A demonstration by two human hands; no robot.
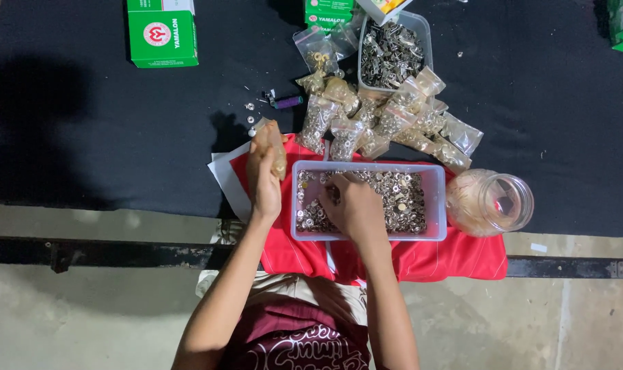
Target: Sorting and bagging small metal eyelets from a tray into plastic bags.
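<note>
My left hand (264, 173) holds a small clear plastic bag (276, 147) upright, just left of a clear plastic tray (435, 205) filled with small silver metal rings. My right hand (351, 207) reaches down into that tray, fingers curled among the rings; whether it grips any is hidden. The tray rests on a red cloth (455, 257) at the near edge of a black table (92, 123).
A pile of small filled clear bags (394, 123) lies behind the tray. A second clear tub of metal parts (392, 51) stands farther back. A clear jar (490, 202) lies on its side to the right. Green boxes (162, 31) sit at the back left.
</note>
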